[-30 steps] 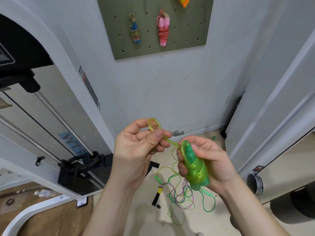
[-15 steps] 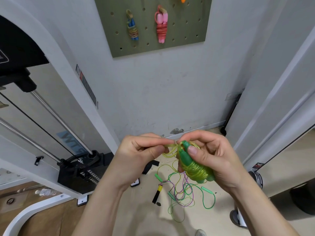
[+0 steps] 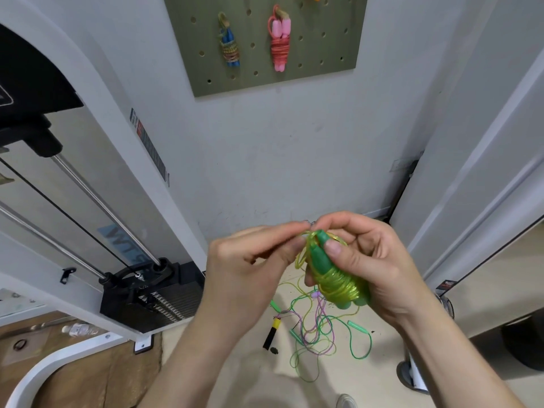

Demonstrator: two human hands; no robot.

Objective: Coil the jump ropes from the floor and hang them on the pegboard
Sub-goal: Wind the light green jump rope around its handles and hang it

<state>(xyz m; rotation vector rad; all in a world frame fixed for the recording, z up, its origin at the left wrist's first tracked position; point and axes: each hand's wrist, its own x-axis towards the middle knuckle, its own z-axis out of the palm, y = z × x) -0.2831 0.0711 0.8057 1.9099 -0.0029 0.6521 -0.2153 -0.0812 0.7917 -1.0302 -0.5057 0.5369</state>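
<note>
Drawn together since a second ago, both hands meet at chest height: the left hand point(image 3: 250, 260) pinches the loose end atop the green coil point(image 3: 338, 282) with curled fingers, and the right hand point(image 3: 376, 269) grips it, thumb on a handle. More ropes point(image 3: 319, 334) lie tangled on the floor point(image 3: 382, 363) below the pegboard point(image 3: 323, 54).

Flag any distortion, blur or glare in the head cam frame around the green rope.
Head view: wide-angle bowing, cable machine frame leans outward; green rope bundle and right hand sharp, fingers of the left hand slightly smeared; soft even light, faint shadow on floor between the arms; no glare; pegboard cut off at top.
</note>
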